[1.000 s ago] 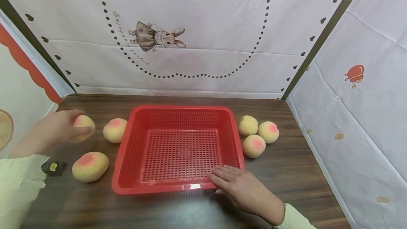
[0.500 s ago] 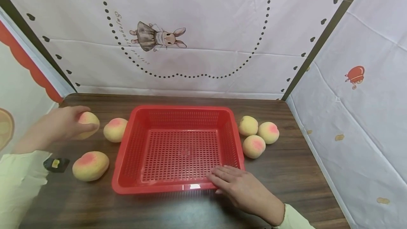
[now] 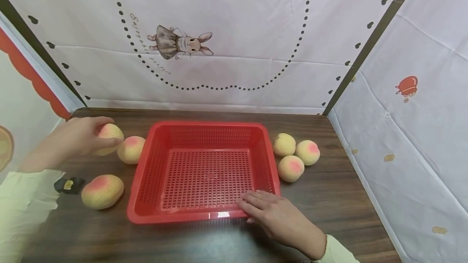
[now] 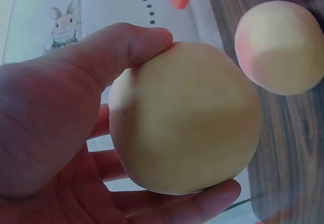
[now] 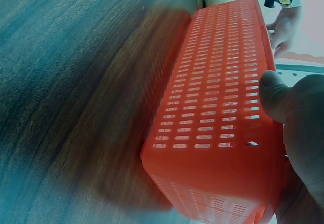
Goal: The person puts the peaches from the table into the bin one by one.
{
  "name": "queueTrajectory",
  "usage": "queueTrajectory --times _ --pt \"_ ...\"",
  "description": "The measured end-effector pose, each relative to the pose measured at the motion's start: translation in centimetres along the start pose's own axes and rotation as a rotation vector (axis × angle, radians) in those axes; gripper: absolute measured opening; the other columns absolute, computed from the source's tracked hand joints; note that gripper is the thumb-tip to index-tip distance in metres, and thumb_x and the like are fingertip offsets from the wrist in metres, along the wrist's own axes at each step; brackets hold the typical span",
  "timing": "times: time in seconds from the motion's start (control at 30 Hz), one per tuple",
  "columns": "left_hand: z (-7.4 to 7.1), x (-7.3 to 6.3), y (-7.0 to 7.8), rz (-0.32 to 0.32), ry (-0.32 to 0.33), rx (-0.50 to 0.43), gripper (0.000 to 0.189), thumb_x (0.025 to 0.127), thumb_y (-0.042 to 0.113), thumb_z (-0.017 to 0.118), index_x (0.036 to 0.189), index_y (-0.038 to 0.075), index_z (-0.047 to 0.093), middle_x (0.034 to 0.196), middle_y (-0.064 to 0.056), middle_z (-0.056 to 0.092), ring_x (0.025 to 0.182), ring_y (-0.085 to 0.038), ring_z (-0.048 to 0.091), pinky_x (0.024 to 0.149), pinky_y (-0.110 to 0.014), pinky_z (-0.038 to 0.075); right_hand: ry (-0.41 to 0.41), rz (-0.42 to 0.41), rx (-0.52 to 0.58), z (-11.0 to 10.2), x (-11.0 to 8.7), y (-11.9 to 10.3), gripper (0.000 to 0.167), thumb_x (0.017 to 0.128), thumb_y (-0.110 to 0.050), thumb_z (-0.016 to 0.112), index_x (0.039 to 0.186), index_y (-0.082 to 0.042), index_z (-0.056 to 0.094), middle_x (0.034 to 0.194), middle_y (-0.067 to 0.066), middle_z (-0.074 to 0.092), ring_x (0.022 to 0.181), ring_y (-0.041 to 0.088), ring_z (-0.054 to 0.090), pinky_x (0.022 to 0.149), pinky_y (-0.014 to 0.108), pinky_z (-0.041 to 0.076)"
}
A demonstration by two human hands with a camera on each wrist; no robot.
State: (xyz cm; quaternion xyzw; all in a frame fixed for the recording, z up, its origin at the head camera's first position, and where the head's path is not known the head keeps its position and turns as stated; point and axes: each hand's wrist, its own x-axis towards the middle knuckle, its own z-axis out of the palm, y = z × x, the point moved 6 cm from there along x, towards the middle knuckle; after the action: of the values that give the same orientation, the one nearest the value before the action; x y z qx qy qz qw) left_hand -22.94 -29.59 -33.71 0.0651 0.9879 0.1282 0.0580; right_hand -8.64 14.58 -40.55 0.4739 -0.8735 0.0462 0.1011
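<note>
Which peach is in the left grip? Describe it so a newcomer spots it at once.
Find the red basket on the brown table. To its left, the left grip holds the wanted peach. Unlike the basket-side peach and the nearer peach, both on the table, it alone is held.

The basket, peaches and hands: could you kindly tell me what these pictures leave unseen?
Head view: part of the held peach, behind the left hand.
Left wrist view: part of another peach, beyond the right edge.
Right wrist view: inside of the basket, mostly hidden by its own side.
</note>
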Motion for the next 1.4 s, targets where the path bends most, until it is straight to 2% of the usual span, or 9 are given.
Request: queueTrajectory --times 0.13,0.27,0.4,0.7,0.87,0.97,1.1,1.3,1.4 --pt "-0.4 -0.2 1.0 0.020 0.050 -0.002 0.022 0.093 0.039 0.071 0.085 0.021 0.059 0.065 0.001 0.046 0.072 -0.018 0.049 0.062 -0.033 0.033 -0.007 0.006 0.001 0.1 0.0 0.0 0.048 0.097 -0.033 0.074 0.142 -0.021 0.064 0.137 -0.001 0.071 0.126 0.015 0.069 0.107 0.036 0.056" --pt "-0.7 -0.2 1.9 0.051 0.077 0.014 0.015 0.092 0.033 0.068 0.086 0.023 0.060 0.065 0.002 0.043 0.072 -0.017 0.048 0.063 -0.033 0.032 -0.009 0.010 0.001 0.2 0.0 0.1 0.047 0.098 -0.034 0.072 0.142 -0.022 0.064 0.137 -0.002 0.071 0.126 0.014 0.068 0.107 0.035 0.056" --pt "-0.8 -0.1 2.6 0.047 0.049 0.008 0.009 0.093 0.034 0.067 0.092 0.025 0.065 0.067 0.001 0.049 0.076 -0.020 0.051 0.063 -0.034 0.034 -0.007 0.010 0.003 0.2 0.0 0.1 0.047 0.098 -0.034 0.072 0.142 -0.022 0.063 0.137 -0.002 0.071 0.127 0.014 0.068 0.107 0.036 0.056" --pt "-0.8 0.2 4.2 0.044 -0.007 -0.040 0.021 0.095 0.040 0.070 0.087 0.023 0.062 0.066 0.000 0.045 0.071 -0.018 0.049 0.061 -0.034 0.034 -0.008 0.007 0.010 0.3 0.0 0.1 0.047 0.098 -0.034 0.072 0.142 -0.021 0.063 0.137 -0.001 0.071 0.127 0.016 0.068 0.107 0.037 0.056" --pt "-1.0 0.3 5.5 0.072 0.011 -0.020 0.022 0.094 0.045 0.071 0.090 0.025 0.064 0.068 0.002 0.048 0.074 -0.017 0.049 0.062 -0.034 0.034 -0.016 0.010 0.008 0.3 0.0 0.1 0.048 0.097 -0.034 0.073 0.142 -0.022 0.063 0.137 -0.001 0.071 0.127 0.016 0.068 0.107 0.037 0.056" --pt "-1.2 0.4 6.2 0.076 0.015 -0.027 0.020 0.094 0.041 0.071 0.087 0.024 0.063 0.068 0.001 0.049 0.072 -0.017 0.050 0.062 -0.034 0.034 -0.018 0.013 0.009 0.3 0.0 0.1 0.050 0.095 -0.033 0.076 0.142 -0.022 0.063 0.137 -0.001 0.071 0.127 0.016 0.068 0.107 0.037 0.056" --pt "-0.9 0.4 7.0 0.056 -0.032 -0.066 0.015 0.093 0.032 0.067 0.085 0.022 0.060 0.068 -0.001 0.050 0.071 -0.018 0.051 0.060 -0.034 0.036 -0.026 0.018 0.014 0.3 0.0 0.1 0.050 0.094 -0.033 0.077 0.142 -0.022 0.063 0.138 -0.002 0.071 0.127 0.016 0.068 0.107 0.037 0.056" --pt "-1.0 0.8 8.5 0.114 -0.011 -0.038 0.011 0.090 0.029 0.068 0.085 0.023 0.060 0.068 0.000 0.052 0.069 -0.017 0.050 0.060 -0.033 0.036 -0.047 0.025 0.022 0.3 0.0 0.2 0.050 0.096 -0.034 0.075 0.143 -0.022 0.063 0.139 -0.001 0.070 0.128 0.016 0.068 0.107 0.038 0.056" --pt "-0.8 1.0 8.9 0.117 -0.040 -0.045 0.010 0.089 0.030 0.069 0.088 0.022 0.062 0.071 0.000 0.056 0.068 -0.017 0.053 0.059 -0.033 0.039 -0.053 0.027 0.028 0.3 0.1 0.1 0.050 0.096 -0.034 0.075 0.143 -0.022 0.063 0.139 -0.001 0.070 0.129 0.016 0.067 0.107 0.038 0.056"
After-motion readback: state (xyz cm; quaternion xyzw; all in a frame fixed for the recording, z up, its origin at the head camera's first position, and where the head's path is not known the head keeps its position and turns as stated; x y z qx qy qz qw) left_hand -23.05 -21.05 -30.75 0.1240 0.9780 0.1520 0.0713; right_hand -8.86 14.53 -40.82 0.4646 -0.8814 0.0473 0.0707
